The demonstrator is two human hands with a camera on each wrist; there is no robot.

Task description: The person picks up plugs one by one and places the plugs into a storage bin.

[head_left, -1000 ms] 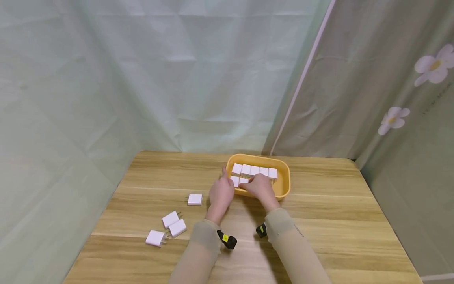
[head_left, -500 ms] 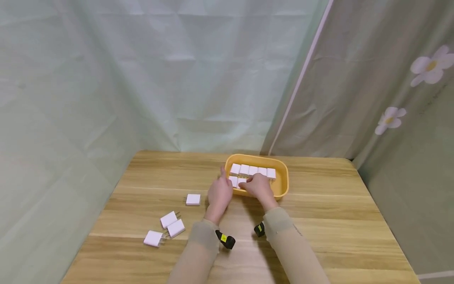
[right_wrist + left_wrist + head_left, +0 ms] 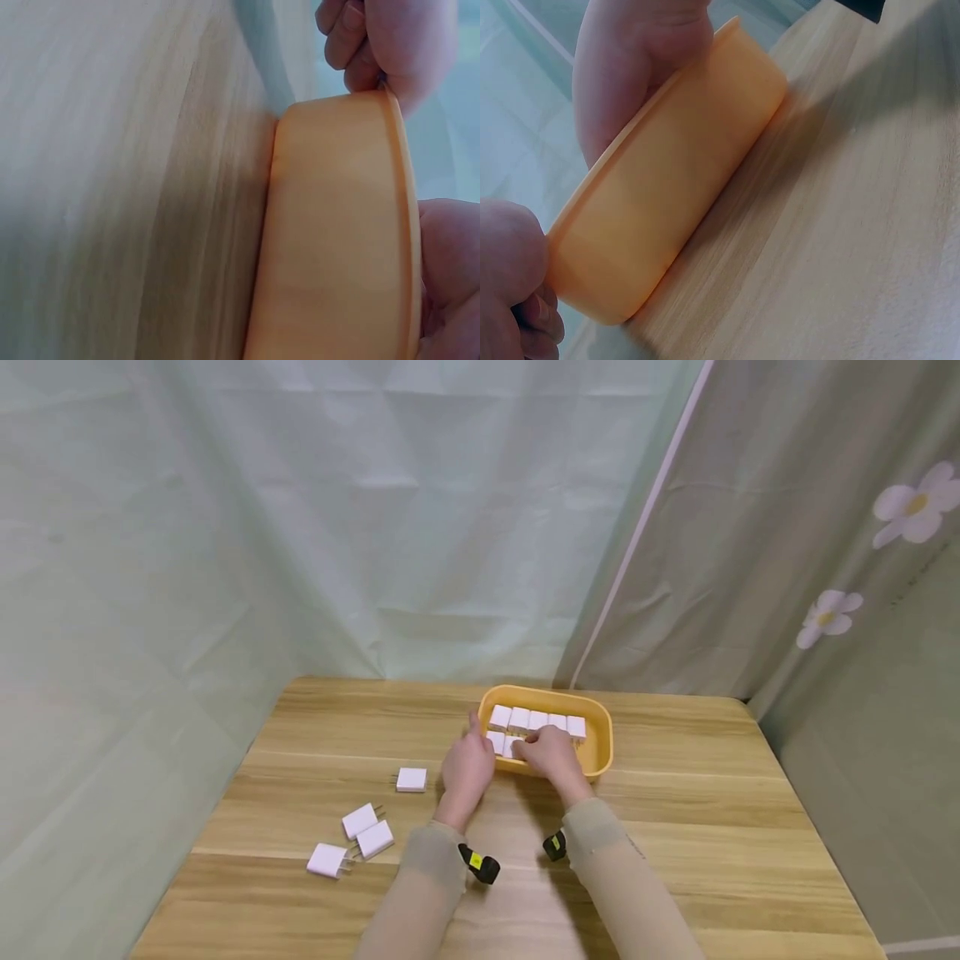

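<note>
An orange tray (image 3: 597,745) (image 3: 667,217) (image 3: 337,225) stands at the back middle of the wooden table, holding two rows of white plug chargers (image 3: 537,721). My left hand (image 3: 465,768) (image 3: 510,277) (image 3: 382,45) is at the tray's left end, thumb raised along the rim and fingers curled against the outside wall. Over the front rim reaches my right hand (image 3: 553,753) (image 3: 630,67) (image 3: 450,255), its fingertips on a white charger (image 3: 513,746) in the front row. The wrist views show only the tray's outer wall; its contents are hidden there.
Several loose white chargers lie on the table to the left: one (image 3: 411,779) near my left hand, a pair (image 3: 367,831) closer to me, one more (image 3: 327,860) beside them. Curtains hang behind and to the right. Bare wood (image 3: 712,827) lies right of the tray.
Both hands stay at the tray. My right hand has edged slightly farther in over the front row; the view has shifted a little.
</note>
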